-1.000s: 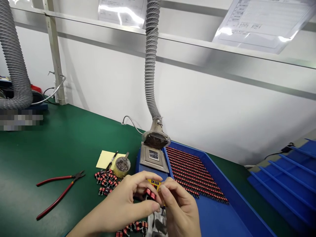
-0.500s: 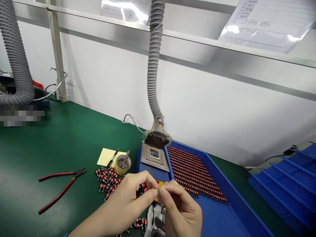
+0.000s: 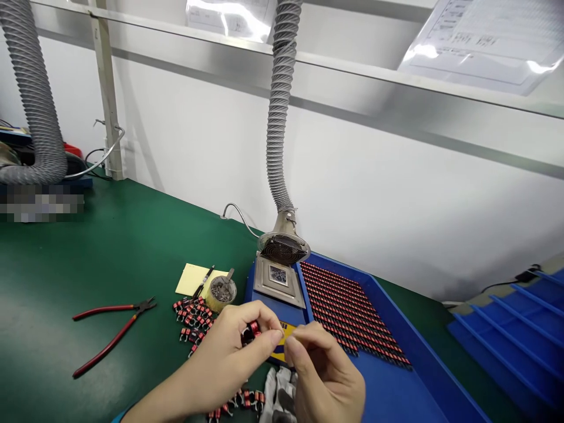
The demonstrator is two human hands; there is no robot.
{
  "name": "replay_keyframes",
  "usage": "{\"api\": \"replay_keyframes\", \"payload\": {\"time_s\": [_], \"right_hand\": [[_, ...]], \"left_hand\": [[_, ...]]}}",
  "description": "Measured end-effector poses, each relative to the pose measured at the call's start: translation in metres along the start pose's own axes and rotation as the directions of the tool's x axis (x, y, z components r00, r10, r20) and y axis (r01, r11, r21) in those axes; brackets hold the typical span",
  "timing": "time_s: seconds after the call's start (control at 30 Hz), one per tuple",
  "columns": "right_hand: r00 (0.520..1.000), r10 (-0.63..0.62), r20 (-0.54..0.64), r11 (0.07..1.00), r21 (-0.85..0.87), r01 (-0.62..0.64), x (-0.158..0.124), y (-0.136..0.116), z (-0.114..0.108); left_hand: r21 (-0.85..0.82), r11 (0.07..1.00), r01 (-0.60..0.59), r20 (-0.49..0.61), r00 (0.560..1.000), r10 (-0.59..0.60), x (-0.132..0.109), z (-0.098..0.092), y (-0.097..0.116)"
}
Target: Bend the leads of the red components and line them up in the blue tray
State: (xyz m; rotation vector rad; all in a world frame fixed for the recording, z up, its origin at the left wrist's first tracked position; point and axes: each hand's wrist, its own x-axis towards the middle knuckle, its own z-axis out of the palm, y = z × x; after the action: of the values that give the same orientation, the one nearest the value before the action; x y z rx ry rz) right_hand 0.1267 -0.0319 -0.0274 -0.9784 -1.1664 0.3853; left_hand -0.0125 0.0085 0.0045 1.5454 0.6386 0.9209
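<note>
My left hand (image 3: 229, 358) is closed in a pinch on a small red-and-black coil part (image 3: 251, 331), held just above the green bench. My right hand (image 3: 326, 376) meets it from the right, fingertips pressed together at the same part; what they grip there is too small to name. Both hands hover in front of a blue solder pot unit (image 3: 277, 281) with a yellow label. A heap of loose coil parts (image 3: 192, 320) lies to the left of my left hand. More of them lie under my wrists (image 3: 240, 402).
A blue tray (image 3: 396, 388) holds rows of finished red coils (image 3: 348, 314). A grey fume hose (image 3: 280, 117) ends in a fan at the pot. Red-handled pliers (image 3: 110, 329), a yellow sticky pad (image 3: 194, 279) and a small tin (image 3: 221, 292) lie left. Blue bins (image 3: 511, 329) stand right.
The view has shifted slightly. My left hand has turned the coil part, so it now shows between thumb and forefinger; my right fingers stay pinched at it.
</note>
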Motion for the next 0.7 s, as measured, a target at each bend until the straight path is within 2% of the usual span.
{"api": "replay_keyframes", "payload": {"time_s": [0.13, 0.27, 0.37, 0.47, 0.57, 0.7], "right_hand": [[0.97, -0.225, -0.09, 0.965, -0.16, 0.209, -0.005, -0.006, 0.007], [0.923, -0.381, -0.046, 0.882, -0.319, 0.348, -0.006, -0.009, 0.01], [0.941, -0.322, 0.107, 0.89, -0.306, 0.339, -0.006, -0.01, 0.007], [0.948, -0.217, 0.232, 0.942, -0.204, 0.265, -0.005, -0.012, 0.002], [0.96, -0.225, 0.164, 0.952, -0.175, 0.253, -0.003, -0.013, -0.002], [0.952, -0.292, 0.096, 0.899, -0.313, 0.307, -0.003, -0.013, -0.003]], "left_hand": [[0.054, 0.999, -0.002, -0.012, 1.0, 0.002, 0.0, 0.001, 0.0], [0.096, 0.995, -0.024, -0.036, 0.999, 0.028, 0.002, 0.0, 0.001], [0.141, 0.989, -0.04, -0.065, 0.997, 0.05, 0.003, -0.003, 0.004], [0.185, 0.981, -0.064, -0.067, 0.995, 0.078, 0.004, -0.007, 0.008], [0.244, 0.965, -0.098, -0.053, 0.992, 0.115, 0.003, -0.008, 0.009], [0.358, 0.919, -0.167, 0.0, 0.984, 0.179, -0.001, -0.007, 0.003]]}}
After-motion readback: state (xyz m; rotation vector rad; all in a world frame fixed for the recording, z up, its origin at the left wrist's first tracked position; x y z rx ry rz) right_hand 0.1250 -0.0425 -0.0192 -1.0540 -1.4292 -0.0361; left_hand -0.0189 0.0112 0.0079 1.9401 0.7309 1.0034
